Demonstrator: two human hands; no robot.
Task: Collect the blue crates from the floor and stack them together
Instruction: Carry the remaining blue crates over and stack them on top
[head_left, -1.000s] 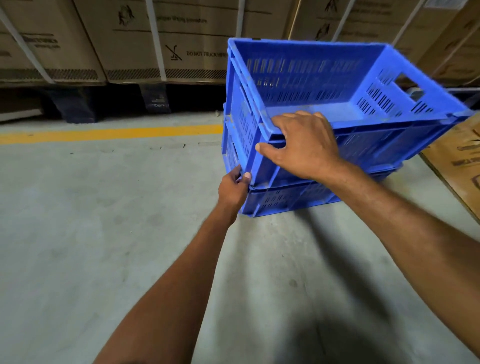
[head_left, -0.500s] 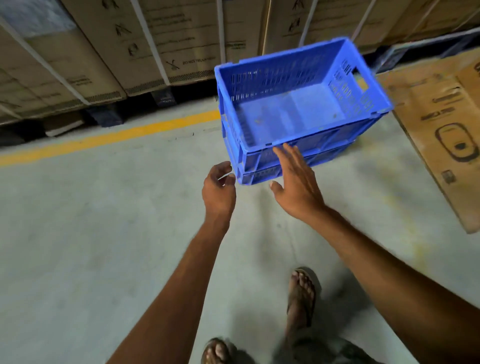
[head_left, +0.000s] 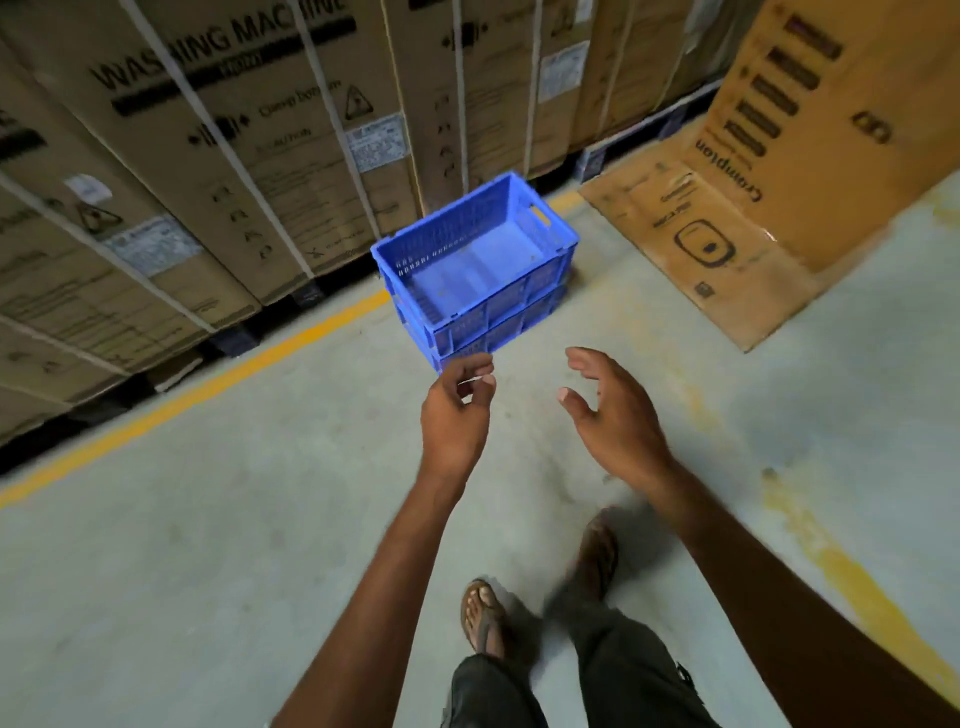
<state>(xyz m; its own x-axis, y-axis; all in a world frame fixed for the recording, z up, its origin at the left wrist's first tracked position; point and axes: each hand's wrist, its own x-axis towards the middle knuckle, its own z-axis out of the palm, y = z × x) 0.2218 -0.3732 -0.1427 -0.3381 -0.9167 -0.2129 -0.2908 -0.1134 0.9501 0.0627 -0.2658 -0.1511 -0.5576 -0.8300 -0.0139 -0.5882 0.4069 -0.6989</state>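
Backing away from the crates (head_left: 488, 312), which stand well clear of both hands. Gripped one second ago at the near corner and near rim; reached only by the right fingertips half a second ago; untouched now. Viewed from higher and further off than before.

Left hand (head_left: 454, 410): fingers loosely curled, thumb close to forefinger, holding nothing.
Right hand (head_left: 610, 410): fingers spread and relaxed, palm turned inward, holding nothing.

Meaning for the task: placing of the upper crate (head_left: 467, 275) judged complete, with the pair left to stand unaided. No other loose blue crate visible on the floor (head_left: 208, 545) in this view. Cannot tell whether more remain out of frame.

Condition of the crates:
- Two in number, blue moulded plastic, one seated squarely on the other.
- Rims parallel, with no visible overhang or tilt.
- Upright on the concrete floor at the yellow line (head_left: 234, 374), in front of the strapped cartons (head_left: 208, 156) and left of the flattened cardboard (head_left: 701, 249).
- Upper crate open-topped and empty, with slotted walls and a handle cut-out in the far short end.
- Lower crate (head_left: 498, 335) visible only as a band of wall beneath the upper one.
- Probably light and rigid, and probably apt to slide on smooth concrete if knocked.
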